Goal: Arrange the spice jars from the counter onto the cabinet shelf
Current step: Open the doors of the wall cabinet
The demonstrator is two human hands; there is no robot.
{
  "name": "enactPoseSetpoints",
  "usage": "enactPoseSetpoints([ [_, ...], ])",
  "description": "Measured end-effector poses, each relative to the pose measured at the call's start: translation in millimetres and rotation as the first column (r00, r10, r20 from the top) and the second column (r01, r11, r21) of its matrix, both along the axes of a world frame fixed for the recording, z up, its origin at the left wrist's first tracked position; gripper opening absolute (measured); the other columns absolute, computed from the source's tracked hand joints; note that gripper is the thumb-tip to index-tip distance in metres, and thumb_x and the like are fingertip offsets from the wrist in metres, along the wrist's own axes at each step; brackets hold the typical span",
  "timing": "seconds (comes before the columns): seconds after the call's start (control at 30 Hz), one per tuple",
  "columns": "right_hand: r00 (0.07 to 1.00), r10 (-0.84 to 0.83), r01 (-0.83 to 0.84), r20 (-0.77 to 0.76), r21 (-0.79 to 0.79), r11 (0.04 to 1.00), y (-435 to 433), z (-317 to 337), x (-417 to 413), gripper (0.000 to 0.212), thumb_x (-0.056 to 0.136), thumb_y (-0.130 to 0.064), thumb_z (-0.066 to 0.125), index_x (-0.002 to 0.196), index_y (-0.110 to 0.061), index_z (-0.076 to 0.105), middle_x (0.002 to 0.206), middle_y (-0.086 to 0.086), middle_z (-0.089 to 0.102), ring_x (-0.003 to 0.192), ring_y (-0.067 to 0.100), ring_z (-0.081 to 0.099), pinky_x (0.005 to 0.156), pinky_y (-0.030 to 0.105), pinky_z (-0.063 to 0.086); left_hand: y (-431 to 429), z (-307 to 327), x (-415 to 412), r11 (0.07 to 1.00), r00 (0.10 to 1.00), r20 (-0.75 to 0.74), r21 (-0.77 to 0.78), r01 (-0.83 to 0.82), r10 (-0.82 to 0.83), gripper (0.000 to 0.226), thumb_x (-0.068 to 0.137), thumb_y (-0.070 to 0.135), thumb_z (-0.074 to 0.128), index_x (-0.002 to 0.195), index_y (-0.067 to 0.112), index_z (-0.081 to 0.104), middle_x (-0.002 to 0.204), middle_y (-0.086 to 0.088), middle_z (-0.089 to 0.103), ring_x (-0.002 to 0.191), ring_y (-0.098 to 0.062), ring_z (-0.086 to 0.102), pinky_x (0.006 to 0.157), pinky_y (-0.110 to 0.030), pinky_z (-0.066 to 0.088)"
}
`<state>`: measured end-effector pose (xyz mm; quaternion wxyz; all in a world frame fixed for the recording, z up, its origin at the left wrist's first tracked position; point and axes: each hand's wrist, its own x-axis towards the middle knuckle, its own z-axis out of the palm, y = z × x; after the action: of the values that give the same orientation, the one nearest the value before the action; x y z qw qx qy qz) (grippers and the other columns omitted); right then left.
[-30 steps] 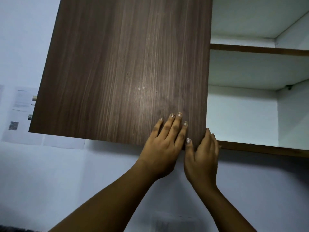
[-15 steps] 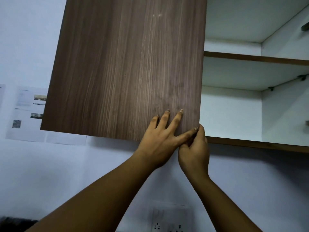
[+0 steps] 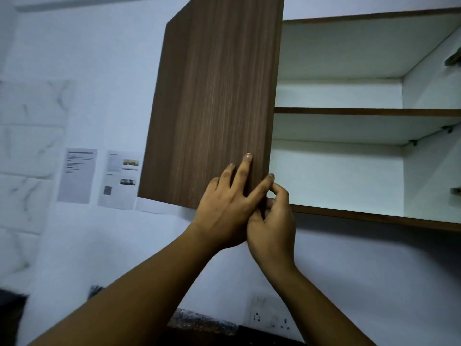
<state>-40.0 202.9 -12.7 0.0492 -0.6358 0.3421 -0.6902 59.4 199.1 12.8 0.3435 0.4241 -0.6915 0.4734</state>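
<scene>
The cabinet door point(image 3: 214, 108) has swung wider, baring the shelf point(image 3: 361, 111); left grip point(image 3: 224, 211) flat-fingered on its face, right grip point(image 3: 272, 221) curled round its lower corner; spice jars unseen, fetching likely next.

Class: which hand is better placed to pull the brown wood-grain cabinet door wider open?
Probably the right hand: its fingers curl round the free edge of the brown wood-grain cabinet door, so it can pull. The left hand lies with straight fingers on the door's front and could only push.

cabinet door point(image 3: 214, 103) swung aside, shelf point(image 3: 361, 111) reachable
</scene>
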Motion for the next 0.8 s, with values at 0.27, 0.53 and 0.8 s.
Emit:
enactPoseSetpoints([
  [0.27,0.991,0.099,-0.098,-0.091,0.014,0.995,60,1,44,0.053,0.088,-0.016,0.056,0.139,-0.020,0.040,0.127,0.005,0.057,0.110,0.021,0.059,0.090,0.040,0.052,85,-3,42,0.992,0.993,-0.009,0.058,-0.114,0.115,0.079,0.070,0.039,0.074,0.139,0.019,0.041,0.143,-0.037,0.030,0.076,-0.036,0.067,0.062,-0.035,0.053],
  [0.53,0.982,0.089,-0.096,-0.165,-0.037,0.995,101,2,88,0.033,0.089,-0.015,0.051,0.122,-0.012,0.052,0.113,0.005,0.056,0.098,0.022,0.057,0.079,0.028,0.046,133,-6,79,0.974,0.979,-0.072,0.145,-0.177,0.189,0.070,0.068,0.020,0.075,0.131,0.010,0.048,0.142,-0.034,0.034,0.072,-0.040,0.068,0.052,-0.027,0.036],
  [0.8,0.967,0.194,-0.208,-0.167,-0.073,0.975,118,-1,129,0.021,0.083,-0.010,0.055,0.104,-0.014,0.053,0.104,0.002,0.057,0.091,0.021,0.058,0.071,0.024,0.042,160,-3,117,0.937,0.934,-0.084,0.067,-0.342,0.347,0.035,0.070,0.023,0.064,0.103,0.012,0.058,0.122,-0.023,0.058,0.051,-0.032,0.053,0.048,-0.024,0.028],
])
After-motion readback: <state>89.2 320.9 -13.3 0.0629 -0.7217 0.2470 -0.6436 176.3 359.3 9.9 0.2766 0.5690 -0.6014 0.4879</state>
